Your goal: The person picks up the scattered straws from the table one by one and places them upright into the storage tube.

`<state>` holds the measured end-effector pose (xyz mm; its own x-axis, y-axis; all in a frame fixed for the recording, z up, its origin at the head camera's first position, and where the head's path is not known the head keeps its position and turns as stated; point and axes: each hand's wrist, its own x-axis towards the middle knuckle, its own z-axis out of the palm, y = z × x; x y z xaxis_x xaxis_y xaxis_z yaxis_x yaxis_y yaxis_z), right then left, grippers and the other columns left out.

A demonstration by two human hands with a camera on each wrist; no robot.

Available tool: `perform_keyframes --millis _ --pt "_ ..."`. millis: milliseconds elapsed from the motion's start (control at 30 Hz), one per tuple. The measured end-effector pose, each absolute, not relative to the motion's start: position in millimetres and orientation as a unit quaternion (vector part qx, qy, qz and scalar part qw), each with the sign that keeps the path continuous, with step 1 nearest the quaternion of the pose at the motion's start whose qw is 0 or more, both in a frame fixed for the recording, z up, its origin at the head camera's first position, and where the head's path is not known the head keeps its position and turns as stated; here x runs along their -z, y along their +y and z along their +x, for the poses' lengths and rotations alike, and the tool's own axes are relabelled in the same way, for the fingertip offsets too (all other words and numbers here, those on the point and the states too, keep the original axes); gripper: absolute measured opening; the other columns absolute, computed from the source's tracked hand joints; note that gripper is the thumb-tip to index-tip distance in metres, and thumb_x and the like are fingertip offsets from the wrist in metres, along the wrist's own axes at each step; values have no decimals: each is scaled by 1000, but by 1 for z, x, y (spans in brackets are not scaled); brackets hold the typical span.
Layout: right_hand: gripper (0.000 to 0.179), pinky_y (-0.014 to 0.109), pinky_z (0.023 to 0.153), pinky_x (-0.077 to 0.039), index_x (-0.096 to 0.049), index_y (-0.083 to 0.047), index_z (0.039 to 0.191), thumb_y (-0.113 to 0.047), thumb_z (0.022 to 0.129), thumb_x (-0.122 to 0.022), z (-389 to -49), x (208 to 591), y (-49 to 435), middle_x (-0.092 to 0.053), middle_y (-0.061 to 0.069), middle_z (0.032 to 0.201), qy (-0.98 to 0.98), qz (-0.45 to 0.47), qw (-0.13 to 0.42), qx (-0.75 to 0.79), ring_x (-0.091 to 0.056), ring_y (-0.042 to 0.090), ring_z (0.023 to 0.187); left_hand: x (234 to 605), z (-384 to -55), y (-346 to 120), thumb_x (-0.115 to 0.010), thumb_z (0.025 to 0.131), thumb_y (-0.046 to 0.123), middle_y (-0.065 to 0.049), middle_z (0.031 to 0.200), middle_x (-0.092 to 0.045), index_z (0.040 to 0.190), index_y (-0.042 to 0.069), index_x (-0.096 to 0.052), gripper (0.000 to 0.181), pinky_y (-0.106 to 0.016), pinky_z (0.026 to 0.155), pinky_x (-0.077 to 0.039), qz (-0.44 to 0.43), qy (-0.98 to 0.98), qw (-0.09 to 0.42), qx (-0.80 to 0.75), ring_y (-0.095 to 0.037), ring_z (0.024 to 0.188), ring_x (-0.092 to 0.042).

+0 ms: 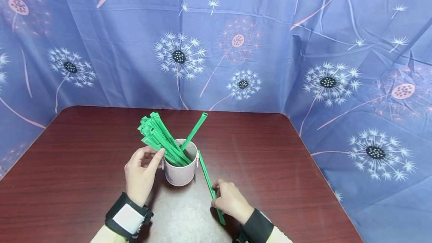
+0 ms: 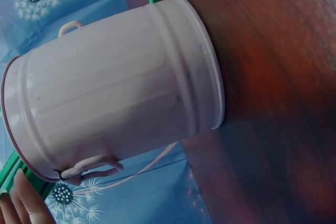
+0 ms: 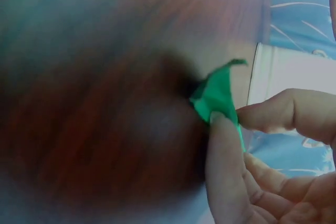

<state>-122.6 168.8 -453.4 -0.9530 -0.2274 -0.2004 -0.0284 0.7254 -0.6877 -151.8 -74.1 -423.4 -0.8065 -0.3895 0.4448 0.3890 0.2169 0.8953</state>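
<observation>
A small pale pink metal bucket with side handles stands on the table, holding a bundle of green paper-wrapped straws that lean left over its rim. One more straw in it leans right. My left hand is at the bucket's left side, its fingertips touching the leaning bundle near the rim. In the left wrist view its fingers overlap the straws beside the handle. My right hand pinches a single green wrapped straw between thumb and forefinger, close over the table. In the right wrist view this straw's flattened end sticks out past the thumb.
The dark red wooden table reaches back to a blue cloth printed with dandelions, which hangs behind and along both sides. A bright glare lies on the tabletop between my hands. The held straw's far end comes up near the bucket's right handle.
</observation>
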Motion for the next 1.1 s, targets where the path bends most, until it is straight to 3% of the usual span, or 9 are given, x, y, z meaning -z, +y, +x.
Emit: perform_keyframes --millis 200,433,633,833,1100 --pt "37 26 39 -54 -60 6 110 0 75 -72 -128 452 172 -64 5 73 907 -50 148 392 -58 13 42 422 -150 -73 -75 88 6 12 76 -64 98 -4 -57 23 -20 50 -58 12 -702 284 654 -7 62 -66" --pt "34 28 41 -57 -59 8 107 1 76 -70 -129 457 177 -63 5 73 888 -48 152 432 -61 15 45 422 -146 -72 -77 88 17 6 58 -65 76 3 -63 23 -19 51 -58 27 -707 240 664 -8 50 -64" --pt "30 28 46 -58 -57 3 104 2 75 -64 -130 459 182 -59 2 72 867 -39 169 468 -59 13 52 421 -146 -71 -75 90 22 6 56 -66 71 1 -67 30 -20 53 -60 30 -707 225 670 -9 49 -66" --pt "29 31 50 -60 -52 2 106 7 77 -55 -132 457 183 -55 3 76 849 -34 160 503 -57 14 57 425 -145 -68 -69 95 18 0 60 -70 77 5 -74 23 -19 58 -60 -33 -737 198 645 -8 54 -69" --pt "28 32 54 -61 -52 2 106 7 79 -60 -130 452 178 -56 7 85 851 -35 94 515 -56 14 69 425 -141 -60 -69 93 12 2 65 -73 88 7 -76 10 -16 57 -56 -113 -762 186 611 -2 59 -69"
